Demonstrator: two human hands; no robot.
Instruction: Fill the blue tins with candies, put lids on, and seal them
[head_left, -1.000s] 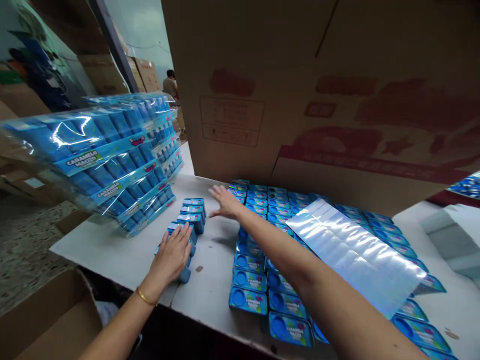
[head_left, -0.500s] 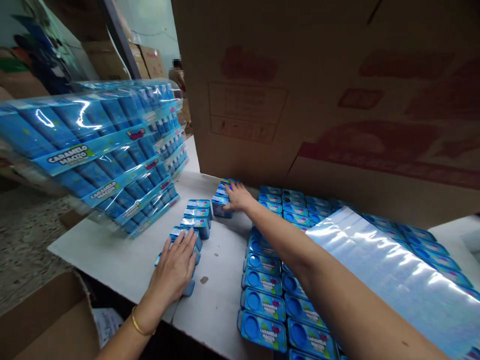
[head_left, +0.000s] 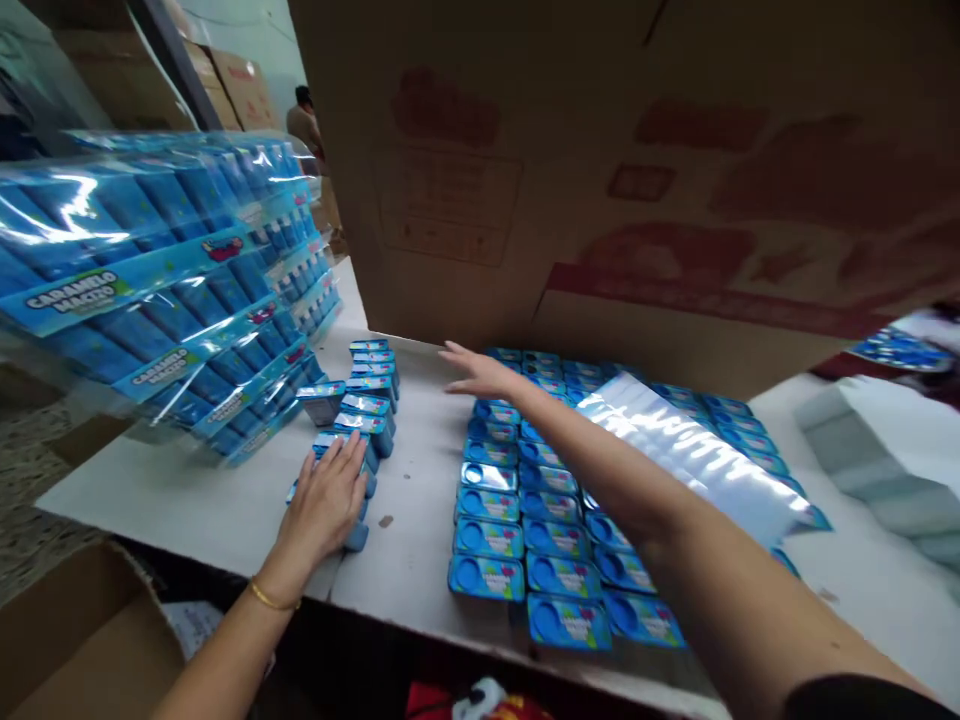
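My left hand (head_left: 324,498) lies over the near end of a row of small blue candy boxes (head_left: 364,403), its fingers stretched out on their tops. One blue box (head_left: 321,402) stands out of line on the row's left side. My right hand (head_left: 481,373) hovers with fingers spread and nothing in it, at the far left corner of a larger block of blue boxes (head_left: 486,538). Those boxes stand side by side in several columns, "Caramelo Macizo" printed on their tops. My right forearm hides part of the block.
Clear-wrapped display packs (head_left: 161,300) are stacked at the left of the white table (head_left: 409,590). A big cardboard carton (head_left: 600,180) walls off the back. Shiny plastic film (head_left: 675,455) covers some boxes. An open carton (head_left: 82,630) sits front left; a person (head_left: 304,122) is far behind.
My right hand has let go of a few boxes, which now stand at the far end of the row, and has moved right. My left hand stays on the row. The view has shifted right.
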